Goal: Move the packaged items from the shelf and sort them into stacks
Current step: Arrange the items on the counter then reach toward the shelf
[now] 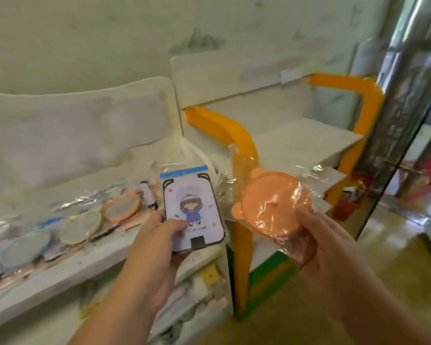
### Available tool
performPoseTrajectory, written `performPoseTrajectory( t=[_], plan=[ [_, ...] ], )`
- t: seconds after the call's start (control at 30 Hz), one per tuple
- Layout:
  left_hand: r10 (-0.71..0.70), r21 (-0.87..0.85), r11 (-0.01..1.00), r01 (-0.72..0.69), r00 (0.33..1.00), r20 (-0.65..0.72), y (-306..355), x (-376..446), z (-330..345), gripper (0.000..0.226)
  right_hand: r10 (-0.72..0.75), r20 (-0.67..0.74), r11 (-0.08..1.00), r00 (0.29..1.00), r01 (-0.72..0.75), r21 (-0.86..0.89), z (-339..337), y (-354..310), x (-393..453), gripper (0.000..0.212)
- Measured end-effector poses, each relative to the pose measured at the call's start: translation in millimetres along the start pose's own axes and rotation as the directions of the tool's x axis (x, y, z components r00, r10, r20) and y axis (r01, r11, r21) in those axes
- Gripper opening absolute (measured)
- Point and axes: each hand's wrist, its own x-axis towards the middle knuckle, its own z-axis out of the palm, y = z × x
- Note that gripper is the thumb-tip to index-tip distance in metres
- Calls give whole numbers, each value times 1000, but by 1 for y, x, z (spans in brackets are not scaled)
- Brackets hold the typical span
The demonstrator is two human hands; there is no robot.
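Note:
My left hand [157, 247] grips a flat rectangular packaged card [193, 210] with a cartoon figure in a blue coat, thumb on its front. My right hand [316, 235] holds an orange round item with small ears [274, 202] inside a clear crinkled bag, fingers under it and thumb on its right edge. Both are held above the right end of the white shelf [90, 260]. On the shelf lie several more packaged items [85, 220], round ones with orange or pale rims and flat cards, overlapping in a row toward the left.
A lower shelf level [197, 295] holds more wrapped goods. To the right stands a white unit with orange-taped edges [241, 150] and a bare flat top [304, 143]. A mirrored metal post [403, 115] rises at far right above a yellowish floor [358, 270].

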Motion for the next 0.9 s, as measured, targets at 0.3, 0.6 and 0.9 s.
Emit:
performPoseTrajectory(
  t=[0.3,0.6,0.9],
  plan=[
    [-29,127,992,10,989,145,-41,-12,137,31,-153,-39,988,987,154,13,-117,-82,18,47],
    [-159,133,981,143,980,119,-58,66,204,30,-107,-79,994,991,109,21,-149,-108,121,33],
    [-220,42,975,217,973,76,-60,184,276,27,-188,-76,941,979,157,-301,-135,-153,251,26]
  ],
)
